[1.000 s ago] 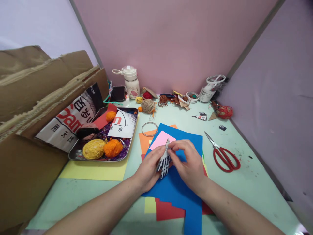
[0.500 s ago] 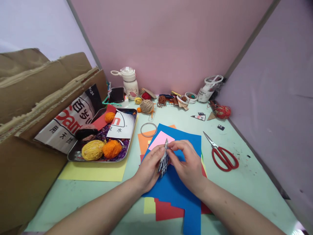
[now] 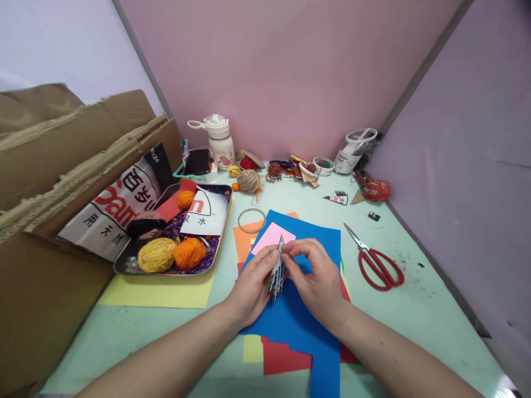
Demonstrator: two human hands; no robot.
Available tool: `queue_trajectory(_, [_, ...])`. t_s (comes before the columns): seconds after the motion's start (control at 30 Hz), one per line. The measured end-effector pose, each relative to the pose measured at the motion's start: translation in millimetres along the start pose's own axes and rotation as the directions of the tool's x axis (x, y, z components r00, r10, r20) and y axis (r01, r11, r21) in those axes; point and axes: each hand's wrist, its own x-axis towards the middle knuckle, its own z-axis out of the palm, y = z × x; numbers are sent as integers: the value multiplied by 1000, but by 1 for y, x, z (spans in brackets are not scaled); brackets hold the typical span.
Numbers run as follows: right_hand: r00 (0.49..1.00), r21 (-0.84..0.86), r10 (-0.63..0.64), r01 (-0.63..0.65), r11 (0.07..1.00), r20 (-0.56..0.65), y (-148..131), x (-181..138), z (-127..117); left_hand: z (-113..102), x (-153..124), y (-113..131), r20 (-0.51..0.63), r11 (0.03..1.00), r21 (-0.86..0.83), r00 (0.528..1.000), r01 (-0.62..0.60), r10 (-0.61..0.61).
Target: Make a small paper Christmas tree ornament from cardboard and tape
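My left hand (image 3: 255,287) is closed around a small pointed piece of card (image 3: 277,276) with white and dark stripes, held nearly on edge. At its upper right edge, the thumb and forefinger of my right hand (image 3: 317,276) are pinched together; whether a thread is between them is too small to tell. Both hands are above a blue sheet of paper (image 3: 298,326). A pink sheet (image 3: 271,236) lies on the blue one, just beyond my fingers. Red-handled scissors (image 3: 379,268) lie with blades apart to the right of my right hand.
On the left, a metal tray (image 3: 166,272) holds yarn balls and printed card, beside large cardboard pieces (image 3: 37,298). A metal ring (image 3: 251,220) lies near the pink sheet. Along the back stand a bottle (image 3: 221,143), more yarn (image 3: 249,181) and a plastic cup (image 3: 350,155).
My hands keep almost the same pose on the striped card, with only a slight shift of the right fingers. The other things have stayed put.
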Motion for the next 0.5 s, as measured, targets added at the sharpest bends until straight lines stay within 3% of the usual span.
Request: queue_trajectory(0.5, [1000, 15, 14, -14, 1000, 3, 2, 0, 0, 1, -1, 0, -11, 1000, 30, 1000, -4, 4])
